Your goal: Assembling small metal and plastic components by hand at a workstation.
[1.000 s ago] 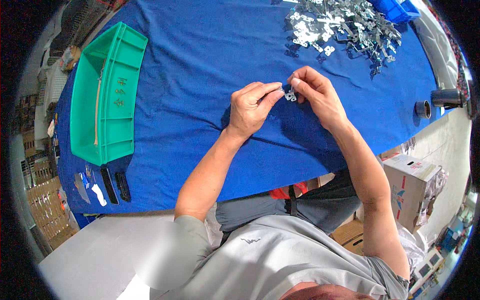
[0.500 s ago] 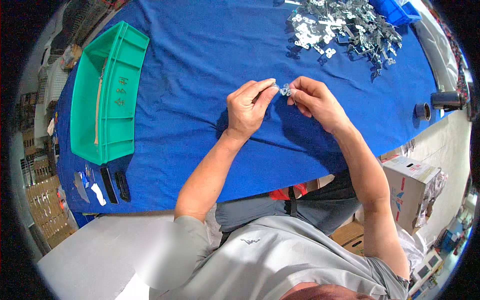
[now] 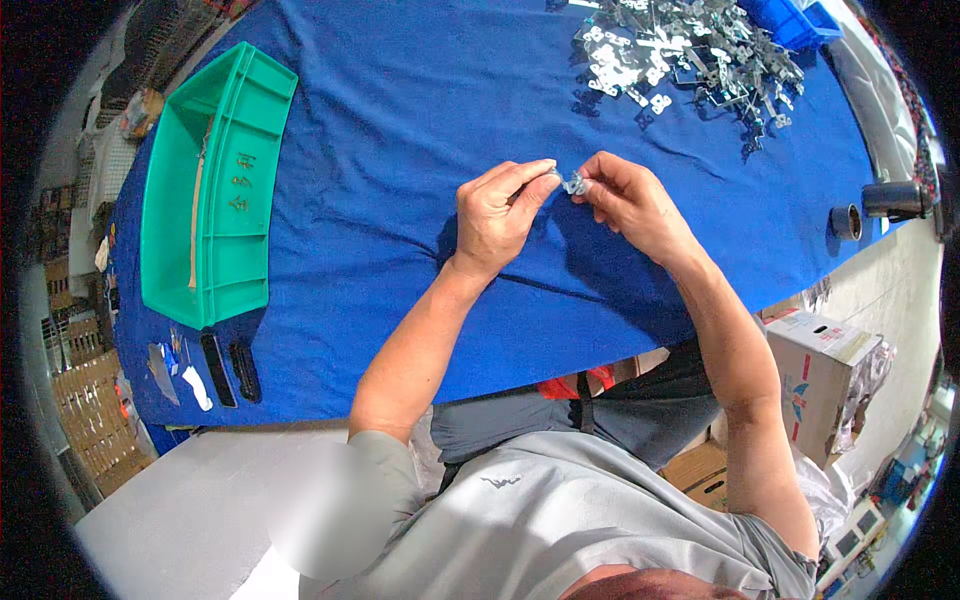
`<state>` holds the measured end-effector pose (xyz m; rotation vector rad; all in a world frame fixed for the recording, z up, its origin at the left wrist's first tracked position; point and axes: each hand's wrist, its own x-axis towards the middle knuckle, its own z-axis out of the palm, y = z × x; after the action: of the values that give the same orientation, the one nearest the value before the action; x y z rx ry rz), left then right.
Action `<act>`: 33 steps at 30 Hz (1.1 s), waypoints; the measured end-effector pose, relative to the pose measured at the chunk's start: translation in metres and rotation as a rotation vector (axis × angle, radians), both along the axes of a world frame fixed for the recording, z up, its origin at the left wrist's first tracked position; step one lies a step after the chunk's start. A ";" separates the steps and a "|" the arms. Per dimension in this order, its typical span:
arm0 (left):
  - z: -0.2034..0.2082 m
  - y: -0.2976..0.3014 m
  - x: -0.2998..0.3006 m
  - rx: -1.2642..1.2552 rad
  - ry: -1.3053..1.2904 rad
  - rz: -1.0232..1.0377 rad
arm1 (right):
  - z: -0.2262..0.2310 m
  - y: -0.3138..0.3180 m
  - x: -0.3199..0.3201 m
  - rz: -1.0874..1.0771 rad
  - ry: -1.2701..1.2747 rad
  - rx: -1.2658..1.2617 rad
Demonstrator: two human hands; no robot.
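Between green crate (image 3: 235, 235) and parts heap (image 3: 712, 62), hands (image 3: 492, 220) (image 3: 635, 205) tight around small metal pieces (image 3: 573, 184)

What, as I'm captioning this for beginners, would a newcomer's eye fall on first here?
Probably the big green plastic crate at the left of the blue cloth, and the glinting heap of flat metal parts at the upper right. Then, near the middle, the left hand and right hand come close together over the cloth, with a small metal piece at the right fingertips.
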<state>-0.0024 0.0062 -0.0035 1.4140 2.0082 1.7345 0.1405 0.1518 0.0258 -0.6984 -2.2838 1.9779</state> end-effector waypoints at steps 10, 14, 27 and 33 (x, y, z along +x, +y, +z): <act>0.002 -0.001 0.001 -0.109 -0.007 -0.070 | -0.010 0.009 0.003 0.025 0.148 -0.245; 0.001 0.002 0.009 -0.096 -0.005 -0.014 | -0.009 0.014 0.000 0.046 0.086 -0.278; -0.005 -0.004 0.021 -0.122 -0.444 0.177 | -0.017 0.019 -0.001 -0.130 0.147 -0.071; -0.007 -0.004 0.020 -0.162 -0.329 0.153 | -0.016 -0.001 -0.002 -0.004 0.158 -0.092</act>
<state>0.0173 0.0024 -0.0106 0.8805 2.0590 1.6848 0.1385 0.1506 0.0100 -0.5305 -2.1131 2.0668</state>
